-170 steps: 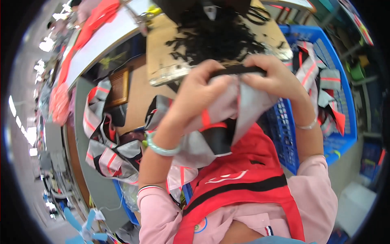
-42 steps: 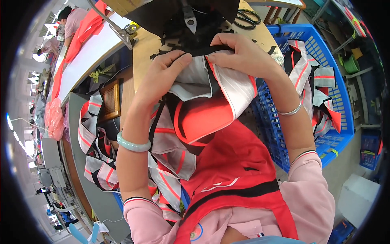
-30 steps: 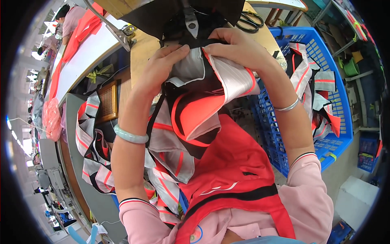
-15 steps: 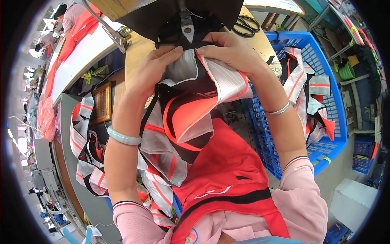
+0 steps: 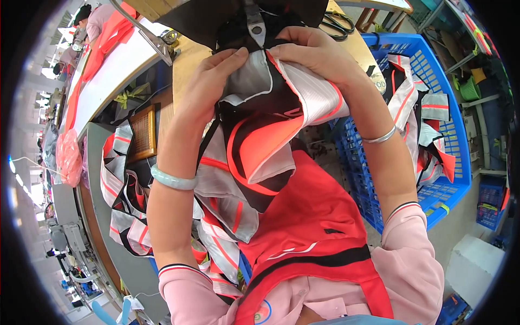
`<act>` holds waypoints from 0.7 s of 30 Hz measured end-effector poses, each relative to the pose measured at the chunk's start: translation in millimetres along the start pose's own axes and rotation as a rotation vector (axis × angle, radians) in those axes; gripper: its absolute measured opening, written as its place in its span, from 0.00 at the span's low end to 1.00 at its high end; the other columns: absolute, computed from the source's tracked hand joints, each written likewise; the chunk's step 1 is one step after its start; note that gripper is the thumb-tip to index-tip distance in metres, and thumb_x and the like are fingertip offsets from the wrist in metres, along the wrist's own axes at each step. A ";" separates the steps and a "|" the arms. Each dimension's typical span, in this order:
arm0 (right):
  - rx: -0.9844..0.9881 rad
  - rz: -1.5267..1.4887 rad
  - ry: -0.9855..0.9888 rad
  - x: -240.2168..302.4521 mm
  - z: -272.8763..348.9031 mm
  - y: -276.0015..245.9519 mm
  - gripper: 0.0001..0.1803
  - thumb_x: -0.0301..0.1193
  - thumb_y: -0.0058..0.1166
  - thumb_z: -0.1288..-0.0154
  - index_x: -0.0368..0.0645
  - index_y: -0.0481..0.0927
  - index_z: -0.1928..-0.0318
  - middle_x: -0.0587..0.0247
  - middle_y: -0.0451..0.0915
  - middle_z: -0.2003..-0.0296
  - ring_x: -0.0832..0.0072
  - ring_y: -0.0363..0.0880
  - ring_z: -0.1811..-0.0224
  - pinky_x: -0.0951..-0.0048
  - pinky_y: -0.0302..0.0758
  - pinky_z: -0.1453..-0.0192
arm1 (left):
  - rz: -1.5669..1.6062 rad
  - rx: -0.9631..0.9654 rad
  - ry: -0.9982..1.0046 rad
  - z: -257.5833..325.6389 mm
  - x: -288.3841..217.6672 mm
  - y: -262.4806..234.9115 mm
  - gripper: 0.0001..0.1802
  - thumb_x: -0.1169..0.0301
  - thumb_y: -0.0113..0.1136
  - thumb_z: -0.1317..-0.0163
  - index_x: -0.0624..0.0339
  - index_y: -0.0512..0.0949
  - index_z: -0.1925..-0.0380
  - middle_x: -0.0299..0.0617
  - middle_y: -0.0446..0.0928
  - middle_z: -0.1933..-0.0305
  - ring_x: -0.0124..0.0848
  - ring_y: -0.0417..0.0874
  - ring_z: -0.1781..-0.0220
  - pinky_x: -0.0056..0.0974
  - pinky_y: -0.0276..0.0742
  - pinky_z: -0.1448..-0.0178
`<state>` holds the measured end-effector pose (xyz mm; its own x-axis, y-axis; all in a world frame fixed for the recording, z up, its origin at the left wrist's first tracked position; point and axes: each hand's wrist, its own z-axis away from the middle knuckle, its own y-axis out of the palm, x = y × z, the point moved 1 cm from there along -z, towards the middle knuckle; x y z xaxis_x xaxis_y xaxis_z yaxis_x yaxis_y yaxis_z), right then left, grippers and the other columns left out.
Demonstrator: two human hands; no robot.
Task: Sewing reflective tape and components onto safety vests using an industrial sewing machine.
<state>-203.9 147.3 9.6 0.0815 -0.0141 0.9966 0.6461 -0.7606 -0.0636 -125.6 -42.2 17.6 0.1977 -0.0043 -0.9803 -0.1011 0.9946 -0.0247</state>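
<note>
A sewn fabric piece point(image 5: 271, 135) in grey, black and bright coral hangs down in folds in front of me. My left hand point(image 5: 219, 73) pinches its upper black edge between thumb and fingers. A short way to the right, my right hand point(image 5: 311, 57) grips the same edge, thumb on top. Between and just beyond both hands is a pointed metal part point(image 5: 256, 30) of a machine, under a dark cover point(image 5: 233, 16). Where that part meets the cloth is hard to make out. The fabric's lower end lies over more grey and coral pieces.
At right stands a blue plastic basket point(image 5: 460, 157) with similar fabric pieces point(image 5: 403, 108). Black-handled scissors point(image 5: 337, 26) lie on the wooden table point(image 5: 189, 59). More pieces point(image 5: 116, 179) hang at left, near a woven-panel wooden frame point(image 5: 143, 132). Another person point(image 5: 100, 21) is at the far left.
The whole view has shifted slightly, so everything sits a little further right and my hands higher. Both hands keep their hold on the fabric piece, close to the metal part.
</note>
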 end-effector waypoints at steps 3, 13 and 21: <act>-0.151 0.247 -0.097 7.7 9.5 -4.9 0.14 0.37 0.60 0.39 0.37 0.79 0.61 0.71 0.78 0.70 0.89 0.75 0.68 0.85 0.71 0.63 | 0.027 -0.117 0.037 1.5 1.3 0.1 0.19 0.62 0.57 0.34 0.66 0.78 0.52 0.38 0.81 0.58 0.24 0.80 0.57 0.27 0.72 0.51; 0.300 0.532 -0.268 20.7 109.8 -21.0 0.17 0.34 0.62 0.45 0.37 0.80 0.58 0.55 0.81 0.62 0.60 0.80 0.56 0.65 0.75 0.50 | -0.610 -0.006 0.272 59.8 4.1 10.5 0.17 0.63 0.56 0.37 0.69 0.79 0.58 0.49 0.81 0.63 0.40 0.81 0.58 0.40 0.74 0.54; 0.413 1.846 -0.739 15.5 155.8 79.4 0.16 0.32 0.48 0.42 0.39 0.79 0.55 0.54 0.77 0.54 0.62 0.74 0.49 0.64 0.70 0.48 | -0.514 0.601 0.396 37.4 35.1 115.5 0.14 0.64 0.54 0.45 0.68 0.76 0.69 0.55 0.77 0.72 0.43 0.77 0.71 0.45 0.72 0.62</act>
<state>-33.1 187.7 11.8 0.8758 -0.1478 -0.4595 -0.4627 0.0137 -0.8864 -93.9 76.4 -12.4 -0.2863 -0.3902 -0.8751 0.4591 0.7458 -0.4827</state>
